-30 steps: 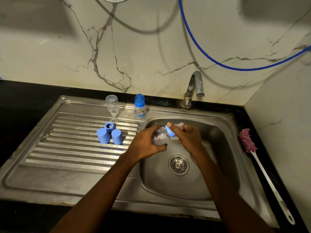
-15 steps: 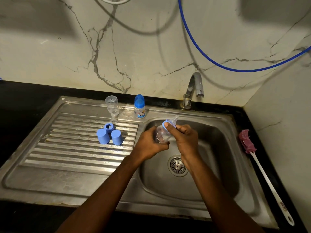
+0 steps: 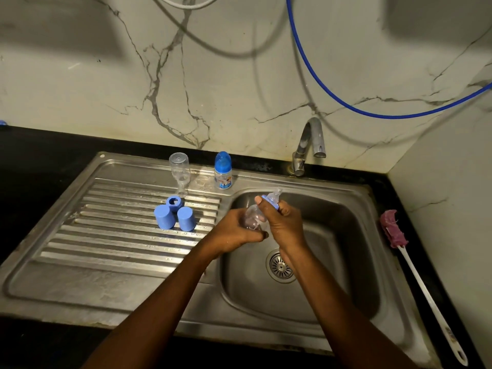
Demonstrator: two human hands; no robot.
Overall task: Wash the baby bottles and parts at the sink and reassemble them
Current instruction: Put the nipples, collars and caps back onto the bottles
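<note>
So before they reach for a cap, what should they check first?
1. Left hand grips bottle: ok.
2. Right hand grips collar: ok.
3. Collar screwed fully tight: cannot tell.
4. Bottle held over sink: ok.
5. Cap free on drainboard: ok.
6. Tap off: ok, no stream visible.
</note>
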